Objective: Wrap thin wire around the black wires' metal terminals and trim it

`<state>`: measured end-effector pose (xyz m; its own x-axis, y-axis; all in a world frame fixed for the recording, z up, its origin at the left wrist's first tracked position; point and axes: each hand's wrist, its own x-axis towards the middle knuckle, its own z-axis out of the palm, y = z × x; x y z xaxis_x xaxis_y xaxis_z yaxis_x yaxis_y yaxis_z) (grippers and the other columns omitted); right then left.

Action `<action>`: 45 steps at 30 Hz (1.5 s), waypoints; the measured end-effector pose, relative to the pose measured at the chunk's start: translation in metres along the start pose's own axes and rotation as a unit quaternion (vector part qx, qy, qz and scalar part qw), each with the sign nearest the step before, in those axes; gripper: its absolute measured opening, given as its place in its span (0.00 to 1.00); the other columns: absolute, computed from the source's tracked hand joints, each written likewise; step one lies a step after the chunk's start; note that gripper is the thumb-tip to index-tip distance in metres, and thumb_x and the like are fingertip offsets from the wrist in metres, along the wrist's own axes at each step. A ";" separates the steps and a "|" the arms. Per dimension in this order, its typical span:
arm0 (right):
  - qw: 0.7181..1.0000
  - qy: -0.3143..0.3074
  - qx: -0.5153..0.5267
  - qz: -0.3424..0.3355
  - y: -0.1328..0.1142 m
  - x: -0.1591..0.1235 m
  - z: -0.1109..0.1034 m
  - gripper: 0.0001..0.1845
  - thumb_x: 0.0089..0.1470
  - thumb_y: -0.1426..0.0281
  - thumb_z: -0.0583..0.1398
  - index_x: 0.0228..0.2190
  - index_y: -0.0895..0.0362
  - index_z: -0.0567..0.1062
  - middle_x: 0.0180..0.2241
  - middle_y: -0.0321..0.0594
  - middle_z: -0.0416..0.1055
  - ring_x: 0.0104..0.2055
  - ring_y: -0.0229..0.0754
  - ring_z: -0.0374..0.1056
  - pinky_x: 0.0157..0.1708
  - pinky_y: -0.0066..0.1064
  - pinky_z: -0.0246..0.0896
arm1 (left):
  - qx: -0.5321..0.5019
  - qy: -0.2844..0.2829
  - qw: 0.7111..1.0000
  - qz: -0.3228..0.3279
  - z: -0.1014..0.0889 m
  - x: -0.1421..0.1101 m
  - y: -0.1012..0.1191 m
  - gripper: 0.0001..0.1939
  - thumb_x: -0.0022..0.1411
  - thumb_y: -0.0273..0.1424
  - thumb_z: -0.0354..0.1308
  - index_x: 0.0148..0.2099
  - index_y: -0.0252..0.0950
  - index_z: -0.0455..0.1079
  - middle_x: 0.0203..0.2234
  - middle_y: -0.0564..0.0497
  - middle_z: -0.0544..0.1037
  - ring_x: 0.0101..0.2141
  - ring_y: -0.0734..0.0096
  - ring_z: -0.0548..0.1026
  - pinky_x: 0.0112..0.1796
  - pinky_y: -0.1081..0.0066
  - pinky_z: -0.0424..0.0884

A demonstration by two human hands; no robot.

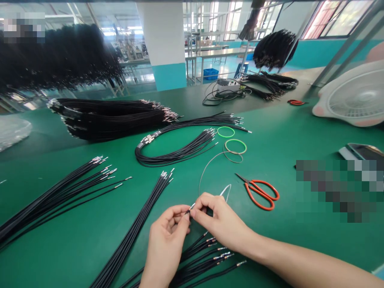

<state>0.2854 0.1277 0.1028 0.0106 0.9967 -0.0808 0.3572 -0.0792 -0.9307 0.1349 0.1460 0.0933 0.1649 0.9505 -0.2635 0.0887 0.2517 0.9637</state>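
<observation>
My left hand (168, 236) pinches the tip of a black cable (188, 211) between thumb and fingers. Right against it, my right hand (214, 218) is closed at the cable's metal end, its fingertips nearly touching the left ones. A thin wire (200, 176) runs from near my right fingers up to a loose coil. Behind my right hand a white strip (227, 192) sticks up; whether I hold it is hidden. Below both hands lies a bunch of black cables with metal ends (207, 262). Scissors with orange handles (262, 194) lie to the right.
Other cable bundles lie left (66, 192), centre-left (141, 220) and in a curved bunch (177, 160). A big black bundle (111, 120) sits behind. Two green rings (226, 131) lie near the wire. On the right are a white fan (354, 96) and a phone (364, 152).
</observation>
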 end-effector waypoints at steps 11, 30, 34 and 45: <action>0.999 0.015 -0.039 -0.031 0.000 -0.001 0.003 0.11 0.59 0.70 0.58 0.25 0.55 0.73 0.30 0.35 0.73 0.37 0.42 0.66 0.47 0.39 0.51 | 0.006 0.013 1.000 -0.007 -0.002 0.005 0.000 0.16 0.53 0.42 0.66 0.35 0.32 0.76 0.22 0.53 0.76 0.23 0.76 0.69 0.24 0.79 0.69; 0.996 0.035 -0.061 -0.046 0.002 -0.004 0.005 0.12 0.59 0.63 0.59 0.28 0.53 0.78 0.24 0.33 0.74 0.33 0.42 0.64 0.43 0.37 0.51 | 0.065 0.003 0.998 0.014 -0.012 0.010 -0.004 0.17 0.54 0.43 0.64 0.38 0.33 0.77 0.23 0.50 0.79 0.23 0.71 0.76 0.25 0.72 0.76; 0.993 0.025 -0.087 -0.081 0.004 -0.003 0.006 0.10 0.60 0.65 0.58 0.28 0.52 0.77 0.25 0.32 0.73 0.33 0.40 0.64 0.46 0.38 0.47 | 0.058 -0.004 0.998 0.005 -0.010 0.009 -0.002 0.17 0.56 0.43 0.63 0.37 0.33 0.76 0.22 0.52 0.77 0.21 0.73 0.73 0.24 0.74 0.73; 0.990 0.029 -0.110 -0.089 0.003 -0.002 0.004 0.12 0.61 0.66 0.57 0.26 0.53 0.75 0.26 0.34 0.73 0.33 0.41 0.63 0.45 0.39 0.45 | 0.034 -0.015 0.999 -0.010 -0.011 0.009 0.000 0.17 0.55 0.44 0.63 0.31 0.33 0.74 0.22 0.52 0.76 0.20 0.76 0.71 0.22 0.76 0.69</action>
<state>0.2826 0.1253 0.0984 -0.0186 0.9944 0.1036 0.5526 0.0965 -0.8279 0.1259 0.1562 0.0911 0.1919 0.9390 -0.2854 0.1596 0.2570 0.9531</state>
